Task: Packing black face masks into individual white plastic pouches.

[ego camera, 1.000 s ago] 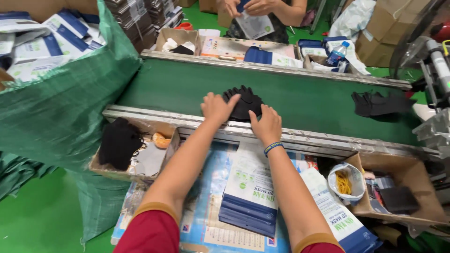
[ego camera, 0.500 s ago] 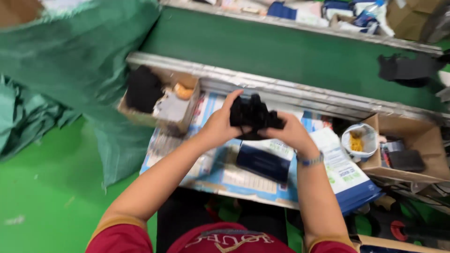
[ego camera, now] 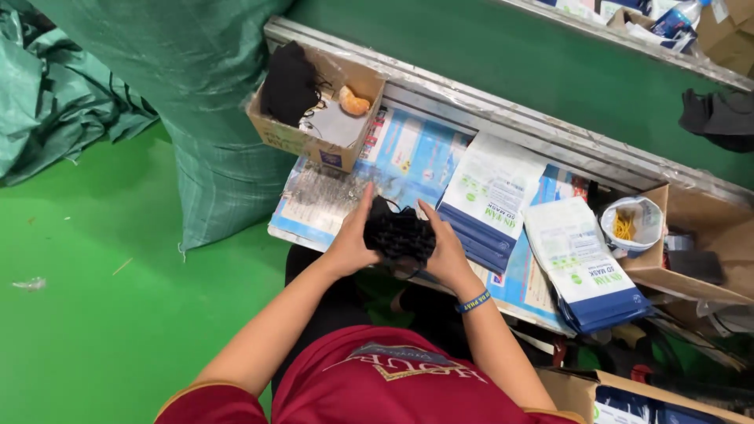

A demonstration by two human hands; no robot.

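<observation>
A stack of black face masks (ego camera: 399, 233) is pressed between both my hands at the near edge of the work table (ego camera: 314, 212). My left hand (ego camera: 351, 238) grips its left side and my right hand (ego camera: 444, 250), with a blue wristband, grips its right side. Just beyond lie two piles of white and blue mask pouches (ego camera: 488, 200), the second pile (ego camera: 585, 267) to the right.
A cardboard box (ego camera: 318, 118) with black masks and an orange piece stands at the table's left. A green conveyor belt (ego camera: 503, 67) runs behind, carrying a black bundle (ego camera: 719, 118). A big green woven sack (ego camera: 196, 94) hangs left. A small tub of rubber bands (ego camera: 628, 224) sits right.
Both hands lifted the black masks off the conveyor belt and drew them back toward my body, down to the table's near edge. The view tilted downward.
</observation>
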